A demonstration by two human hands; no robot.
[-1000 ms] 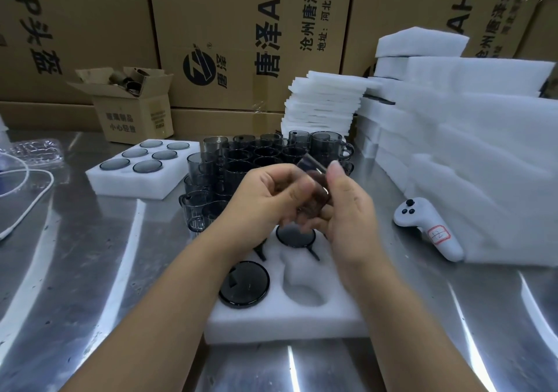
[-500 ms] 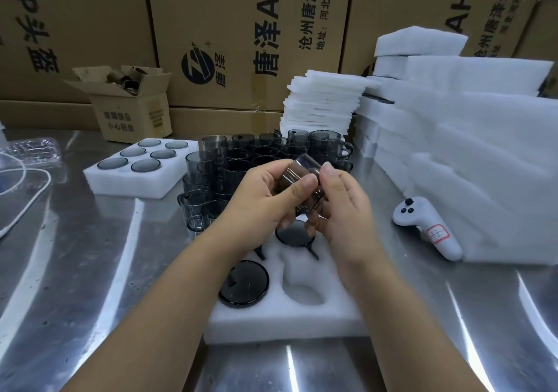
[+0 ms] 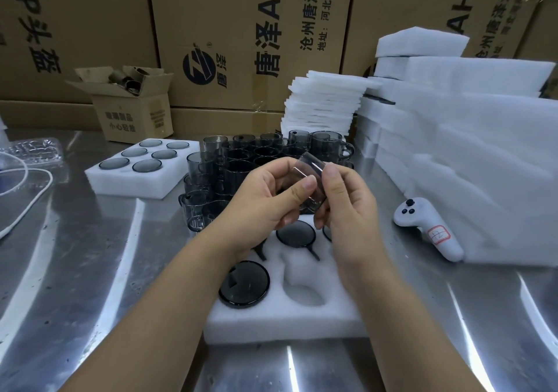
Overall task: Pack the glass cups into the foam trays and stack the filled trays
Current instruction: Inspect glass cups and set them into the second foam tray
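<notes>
1. Fingers of our left hand curl round the glass cup at centre frame. Our right hand pinches its opposite side, thumb near the top end.
2. The glass cup touches nothing else. Its long axis is tilted, top end toward the upper right; we cannot tell which end is the mouth.
3. Below it, toward the bottom of the frame, lies the empty pocket of the foam tray. We judge the glass cup must turn and come down there, with the right hand nearer.
4. Seated cups fill neighbouring pockets. Loose cups crowd just above the foam tray, and a white controller rests at right, well apart.
</notes>
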